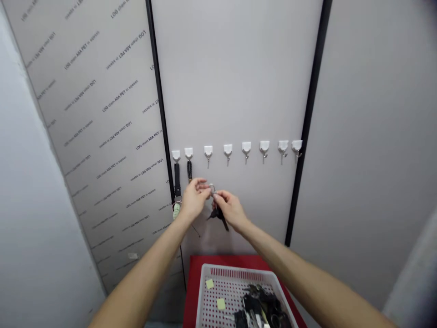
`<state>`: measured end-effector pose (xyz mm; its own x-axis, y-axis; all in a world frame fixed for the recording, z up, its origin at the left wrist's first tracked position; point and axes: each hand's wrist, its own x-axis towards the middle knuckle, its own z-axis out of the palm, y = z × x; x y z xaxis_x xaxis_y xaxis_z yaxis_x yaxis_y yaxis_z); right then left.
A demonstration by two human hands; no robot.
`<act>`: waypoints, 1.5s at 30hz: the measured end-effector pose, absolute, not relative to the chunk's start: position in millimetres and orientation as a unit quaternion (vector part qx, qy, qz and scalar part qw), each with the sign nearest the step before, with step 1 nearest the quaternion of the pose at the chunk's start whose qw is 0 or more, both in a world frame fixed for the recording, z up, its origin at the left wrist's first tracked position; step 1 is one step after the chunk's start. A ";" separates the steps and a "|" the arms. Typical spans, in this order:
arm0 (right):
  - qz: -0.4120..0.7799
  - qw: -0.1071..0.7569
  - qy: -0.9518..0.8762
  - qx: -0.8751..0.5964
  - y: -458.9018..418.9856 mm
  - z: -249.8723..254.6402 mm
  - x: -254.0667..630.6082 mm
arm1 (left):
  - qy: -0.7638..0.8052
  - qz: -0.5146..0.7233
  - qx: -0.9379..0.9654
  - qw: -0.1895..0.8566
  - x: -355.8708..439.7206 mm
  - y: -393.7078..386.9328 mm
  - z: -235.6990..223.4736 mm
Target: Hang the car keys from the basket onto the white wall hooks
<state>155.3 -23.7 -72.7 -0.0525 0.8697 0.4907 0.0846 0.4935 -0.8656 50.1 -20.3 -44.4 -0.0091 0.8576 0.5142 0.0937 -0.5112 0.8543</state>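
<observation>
A metal key ring [212,187] is pinched between the fingertips of my left hand [194,199] and my right hand [231,208], in front of the wall panel. Black-headed keys [219,213] dangle from it below my right fingers; how many cannot be made out. Just above my hands is a row of white adhesive hooks [208,150]. The leftmost hook carries a black strap [177,180] with a ring and a pale green piece at its end. A braided black cord [190,169] hangs from the second hook, its lower part hidden behind my left hand.
Below my hands a white perforated basket [202,298] stands on a red surface [191,278]. Inside lie a heap of keys [261,305] and two yellow sticky notes [221,304]. Dark vertical strips [309,109] edge the panel, and a printed panel [102,118] is at left.
</observation>
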 end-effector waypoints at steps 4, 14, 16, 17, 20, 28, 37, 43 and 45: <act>0.289 0.648 -0.609 -0.354 1.5 -32.6 145.8 | 0.360 0.633 0.628 0.274 51.7 -8.0 -26.2; 0.186 0.578 -0.627 -0.488 34.6 -22.7 139.7 | 0.402 0.584 0.661 0.246 53.7 4.5 -30.9; 0.156 0.568 -0.646 -0.486 25.6 -29.5 147.0 | 0.413 0.580 0.654 0.257 53.4 -1.3 -47.1; 0.133 0.569 -0.654 -0.481 18.9 -36.3 152.6 | 0.418 0.575 0.653 0.261 53.7 -6.1 -58.2; 0.079 0.550 -0.683 -0.474 -9.5 -78.4 177.2 | 0.430 0.524 0.674 0.294 57.7 -25.9 -103.5; 0.156 0.113 -0.824 -0.532 -95.5 -240.1 244.4 | 0.485 0.205 0.786 0.325 91.4 -85.2 -238.2; 0.175 0.082 -0.792 -0.579 -91.1 -242.3 235.9 | 0.544 0.215 0.752 0.304 91.4 -80.6 -258.7; 0.234 0.211 -0.763 -0.565 -80.5 -232.3 236.2 | 0.454 0.408 0.567 0.554 68.1 -57.3 -214.5; 0.258 0.287 -0.749 -0.539 -78.4 -219.1 230.5 | 0.420 0.429 0.547 0.584 66.3 -55.4 -196.5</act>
